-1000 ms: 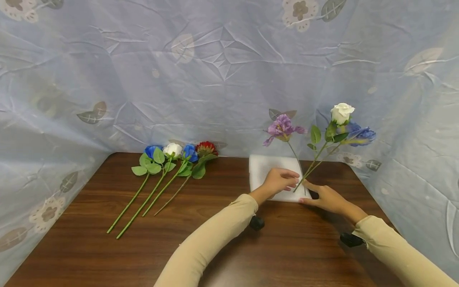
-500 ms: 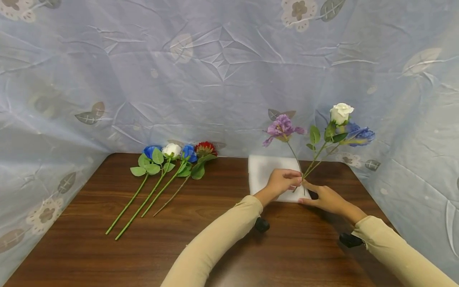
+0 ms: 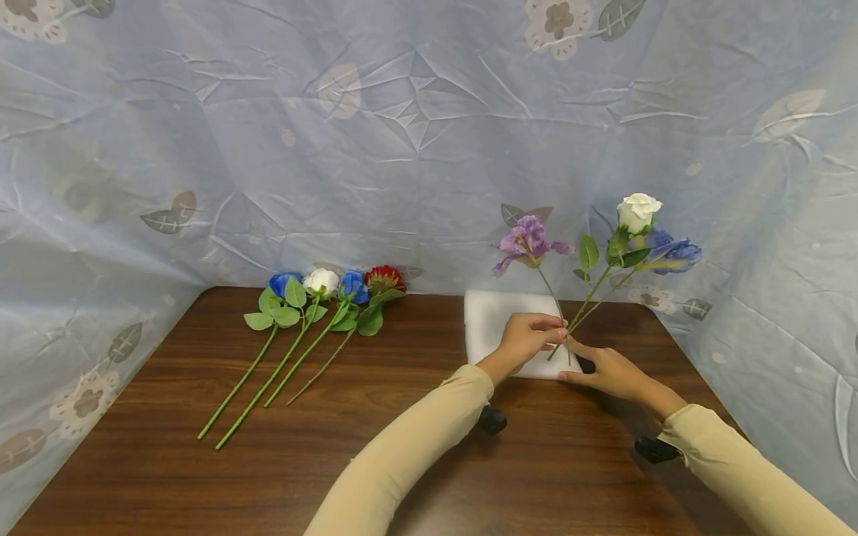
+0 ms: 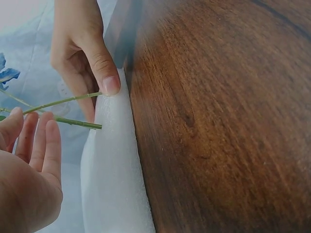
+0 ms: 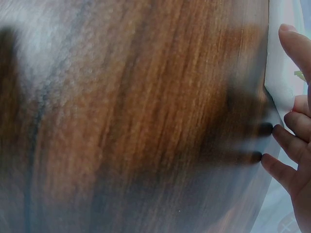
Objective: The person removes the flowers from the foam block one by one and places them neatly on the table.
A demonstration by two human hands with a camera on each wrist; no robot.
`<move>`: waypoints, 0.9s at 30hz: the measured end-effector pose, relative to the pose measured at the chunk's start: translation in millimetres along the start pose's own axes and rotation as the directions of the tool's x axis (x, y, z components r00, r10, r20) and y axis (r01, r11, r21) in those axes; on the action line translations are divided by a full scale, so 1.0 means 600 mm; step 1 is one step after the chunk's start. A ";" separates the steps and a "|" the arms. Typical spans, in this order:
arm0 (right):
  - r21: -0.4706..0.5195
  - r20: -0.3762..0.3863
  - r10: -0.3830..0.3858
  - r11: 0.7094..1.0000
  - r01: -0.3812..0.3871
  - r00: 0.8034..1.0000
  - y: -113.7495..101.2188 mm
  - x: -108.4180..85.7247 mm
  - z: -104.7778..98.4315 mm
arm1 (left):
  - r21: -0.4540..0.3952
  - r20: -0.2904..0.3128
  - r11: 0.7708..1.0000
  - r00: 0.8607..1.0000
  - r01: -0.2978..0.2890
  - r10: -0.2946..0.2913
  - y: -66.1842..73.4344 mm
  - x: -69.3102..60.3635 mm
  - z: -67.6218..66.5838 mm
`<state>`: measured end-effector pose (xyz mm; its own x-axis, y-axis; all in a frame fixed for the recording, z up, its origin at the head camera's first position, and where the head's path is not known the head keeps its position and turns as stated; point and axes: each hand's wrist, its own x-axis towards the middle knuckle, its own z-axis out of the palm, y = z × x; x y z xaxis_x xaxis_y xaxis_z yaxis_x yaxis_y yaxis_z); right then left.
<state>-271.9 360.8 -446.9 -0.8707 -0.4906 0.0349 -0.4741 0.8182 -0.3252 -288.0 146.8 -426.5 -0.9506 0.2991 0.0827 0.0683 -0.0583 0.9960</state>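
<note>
In the head view, my left hand (image 3: 529,342) pinches the thin stem of a purple iris (image 3: 527,242) between thumb and forefinger. That stem crosses those of a white rose (image 3: 639,214) and a blue iris (image 3: 670,253). All three flowers lean outward over a white foam block (image 3: 485,327). Their lower ends reach the foam (image 4: 114,165); whether each is sunk in it I cannot tell. My right hand (image 3: 613,370) holds the block's right front corner, its thumb pressing the front edge and its fingers bent along the side.
Left on the brown wooden table (image 3: 415,447) lie a blue rose (image 3: 284,283), a white rose (image 3: 322,281), another blue rose (image 3: 354,286) and a red flower (image 3: 385,278), stems toward the front. A patterned cloth (image 3: 402,186) surrounds the table's back and sides.
My left hand has shifted slightly right, and its fingers have closed onto the purple iris's stem. The right hand and the foam block have stayed put.
</note>
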 end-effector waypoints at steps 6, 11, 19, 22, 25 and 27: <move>-0.001 -0.004 -0.006 1.000 0.006 1.000 -0.001 0.000 0.000 | -0.001 0.002 1.000 1.000 0.000 0.000 0.004 -0.001 -0.002; 0.002 -0.004 0.000 1.000 0.000 1.000 0.000 0.001 0.001 | 0.013 -0.007 1.000 1.000 0.004 -0.004 0.003 0.001 -0.001; -0.002 -0.011 -0.003 1.000 0.003 1.000 -0.003 0.000 0.000 | 0.007 -0.007 1.000 1.000 0.003 -0.003 0.003 0.001 -0.003; -0.006 -0.011 -0.005 1.000 0.005 1.000 -0.003 0.000 0.000 | 0.007 0.001 1.000 1.000 -0.003 0.003 0.003 0.000 -0.004; -0.004 -0.009 -0.002 1.000 0.002 1.000 -0.003 -0.001 0.000 | 0.010 0.004 1.000 1.000 -0.006 0.006 0.003 0.000 -0.005; 0.000 -0.007 -0.003 1.000 0.003 1.000 -0.004 0.000 -0.001 | 0.007 0.006 1.000 1.000 -0.006 0.006 0.003 -0.001 -0.005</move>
<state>-270.7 359.3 -445.7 -0.8700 -0.4912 0.0426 -0.4770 0.8166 -0.3252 -288.3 143.8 -424.8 -0.9485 0.3041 0.0889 0.0763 -0.0531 0.9957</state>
